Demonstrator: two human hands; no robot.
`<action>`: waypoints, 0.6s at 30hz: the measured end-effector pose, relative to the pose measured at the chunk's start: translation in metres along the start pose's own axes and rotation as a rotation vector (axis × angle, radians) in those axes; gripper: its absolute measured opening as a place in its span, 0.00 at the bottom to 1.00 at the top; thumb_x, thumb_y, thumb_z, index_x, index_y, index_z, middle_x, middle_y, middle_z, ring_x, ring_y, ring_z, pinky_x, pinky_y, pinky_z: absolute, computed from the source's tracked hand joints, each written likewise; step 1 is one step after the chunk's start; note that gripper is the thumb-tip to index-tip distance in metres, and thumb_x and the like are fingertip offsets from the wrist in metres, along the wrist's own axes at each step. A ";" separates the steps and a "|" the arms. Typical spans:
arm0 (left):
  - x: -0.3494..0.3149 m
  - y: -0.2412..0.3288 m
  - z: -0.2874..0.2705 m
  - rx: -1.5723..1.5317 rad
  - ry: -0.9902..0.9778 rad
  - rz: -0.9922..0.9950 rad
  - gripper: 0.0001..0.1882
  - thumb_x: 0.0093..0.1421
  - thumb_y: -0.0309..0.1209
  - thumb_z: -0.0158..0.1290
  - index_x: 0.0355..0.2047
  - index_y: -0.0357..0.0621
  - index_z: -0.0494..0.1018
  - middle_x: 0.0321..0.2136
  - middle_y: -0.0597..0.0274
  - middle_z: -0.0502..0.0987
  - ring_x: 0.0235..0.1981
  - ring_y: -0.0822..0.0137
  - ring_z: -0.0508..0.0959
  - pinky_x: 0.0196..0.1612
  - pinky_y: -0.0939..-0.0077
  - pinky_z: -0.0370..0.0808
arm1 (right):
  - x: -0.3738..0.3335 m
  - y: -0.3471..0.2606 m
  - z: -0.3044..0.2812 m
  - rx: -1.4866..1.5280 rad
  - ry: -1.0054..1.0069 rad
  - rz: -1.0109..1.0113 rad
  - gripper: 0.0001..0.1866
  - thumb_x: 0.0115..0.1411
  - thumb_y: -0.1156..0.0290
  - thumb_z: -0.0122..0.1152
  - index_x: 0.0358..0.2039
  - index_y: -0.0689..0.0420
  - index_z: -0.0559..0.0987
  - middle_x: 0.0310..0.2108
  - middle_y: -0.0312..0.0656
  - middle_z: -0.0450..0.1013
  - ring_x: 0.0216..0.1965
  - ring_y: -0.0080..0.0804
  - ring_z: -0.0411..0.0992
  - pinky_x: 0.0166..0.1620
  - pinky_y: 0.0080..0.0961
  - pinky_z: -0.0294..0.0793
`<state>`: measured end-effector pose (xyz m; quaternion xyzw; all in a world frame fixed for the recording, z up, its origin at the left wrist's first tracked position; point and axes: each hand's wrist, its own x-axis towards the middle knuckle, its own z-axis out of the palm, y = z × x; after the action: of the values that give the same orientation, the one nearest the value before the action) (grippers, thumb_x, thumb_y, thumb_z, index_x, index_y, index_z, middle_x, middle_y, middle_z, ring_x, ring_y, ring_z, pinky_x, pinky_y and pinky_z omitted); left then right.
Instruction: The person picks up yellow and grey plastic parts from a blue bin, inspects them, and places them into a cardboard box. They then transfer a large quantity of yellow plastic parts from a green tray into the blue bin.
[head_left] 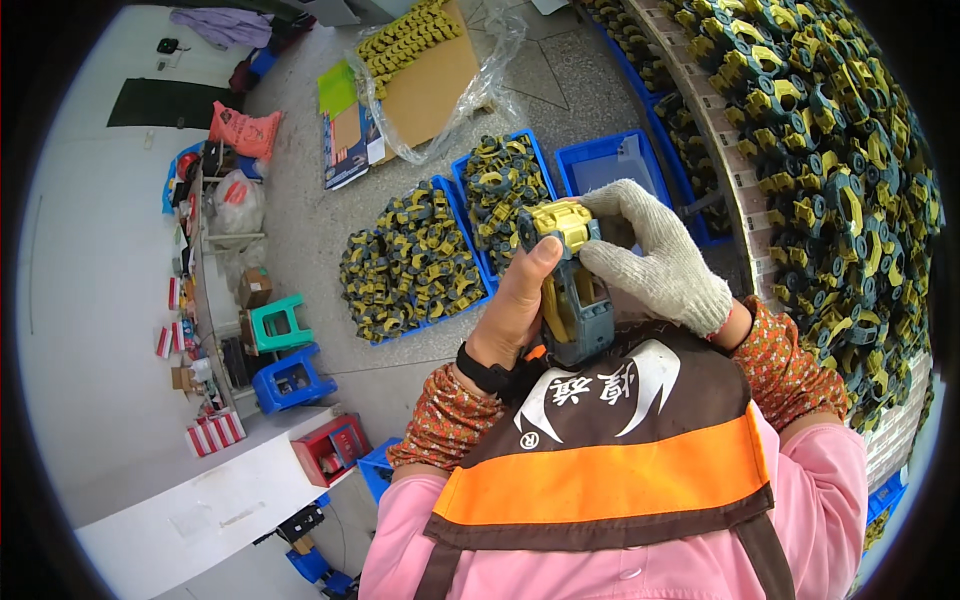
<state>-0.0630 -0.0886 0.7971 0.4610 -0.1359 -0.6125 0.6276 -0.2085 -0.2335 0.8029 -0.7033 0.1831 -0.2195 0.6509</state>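
In front of my chest I hold a plastic power-tool housing [579, 322], yellow at the top end and dark grey-green below, with an opening through its lower part. My bare left hand [515, 300] is closed round its left side, the thumb pressed near the yellow end. On the other side my right hand [650, 250], in a pale knitted glove, curls its fingers and thumb against the yellow end. The glove and the part itself hide some of the fingertips. The lower end of the housing is close to my dark apron [610, 400].
Blue crates heaped with similar yellow-and-grey parts [415, 260] stand ahead, beside another blue crate [567, 184]. Many more parts [810, 180] cover a surface at right. Cardboard [425, 90] with yellow pieces lies farther off. A green stool [280, 323] and blue stool [290, 382] stand left.
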 end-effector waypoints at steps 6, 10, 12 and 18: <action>0.003 -0.002 0.008 -0.006 -0.014 0.035 0.37 0.68 0.54 0.58 0.69 0.45 0.63 0.58 0.60 0.74 0.55 0.68 0.78 0.57 0.69 0.79 | -0.002 0.010 0.003 0.119 0.022 0.085 0.20 0.62 0.68 0.71 0.52 0.61 0.78 0.41 0.37 0.76 0.43 0.21 0.74 0.48 0.24 0.77; 0.002 0.001 0.007 0.037 -0.019 0.015 0.44 0.67 0.60 0.56 0.71 0.43 0.60 0.58 0.58 0.74 0.57 0.65 0.77 0.59 0.65 0.78 | 0.000 0.014 0.001 0.378 -0.033 0.220 0.22 0.63 0.69 0.71 0.55 0.60 0.76 0.42 0.35 0.76 0.43 0.20 0.74 0.47 0.22 0.77; 0.004 0.003 0.007 0.052 -0.034 0.035 0.48 0.65 0.63 0.56 0.73 0.43 0.58 0.58 0.57 0.74 0.58 0.63 0.77 0.61 0.63 0.77 | 0.000 0.011 -0.003 0.436 -0.042 0.216 0.23 0.63 0.70 0.71 0.57 0.60 0.75 0.43 0.35 0.76 0.44 0.20 0.75 0.47 0.21 0.78; 0.012 0.003 -0.006 0.044 -0.113 0.155 0.54 0.60 0.58 0.66 0.75 0.43 0.53 0.57 0.59 0.73 0.58 0.64 0.76 0.63 0.67 0.74 | -0.004 0.007 -0.007 0.410 -0.029 0.146 0.24 0.63 0.72 0.70 0.58 0.59 0.75 0.44 0.35 0.77 0.45 0.20 0.75 0.49 0.24 0.79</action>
<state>-0.0539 -0.0972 0.7916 0.4273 -0.2196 -0.5842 0.6542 -0.2155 -0.2378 0.7963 -0.5441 0.1758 -0.1940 0.7972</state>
